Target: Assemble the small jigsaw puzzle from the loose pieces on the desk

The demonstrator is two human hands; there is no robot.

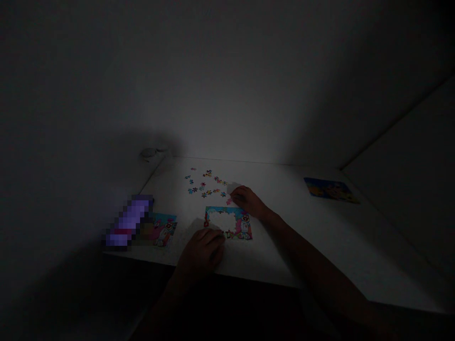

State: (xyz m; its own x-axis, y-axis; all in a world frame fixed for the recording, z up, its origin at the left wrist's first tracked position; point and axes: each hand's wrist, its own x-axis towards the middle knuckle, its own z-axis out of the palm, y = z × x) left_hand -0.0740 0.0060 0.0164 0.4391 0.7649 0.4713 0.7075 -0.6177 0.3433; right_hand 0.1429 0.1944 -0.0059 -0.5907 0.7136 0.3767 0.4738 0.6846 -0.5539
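A partly assembled jigsaw puzzle (244, 222) lies on the white table, its border joined and its middle open. My left hand (204, 248) rests at the puzzle's lower left edge, fingers curled; what it holds, if anything, is too dark to tell. Just above the puzzle's upper right side, my right hand (245, 198) is lowered to the table with its fingers bent together near a pink puzzle piece (229, 201). Whether a piece is between those fingers cannot be made out. Several loose puzzle pieces (209, 193) are scattered beyond the puzzle, left of my right hand.
At the left lie a picture sheet (165, 230) and a pixelated purple object (130, 221) overlapping it. A blue picture board (330, 190) is on the right of the table (284, 189). A pale object (148, 152) sits by the back left corner. Walls enclose the back and right.
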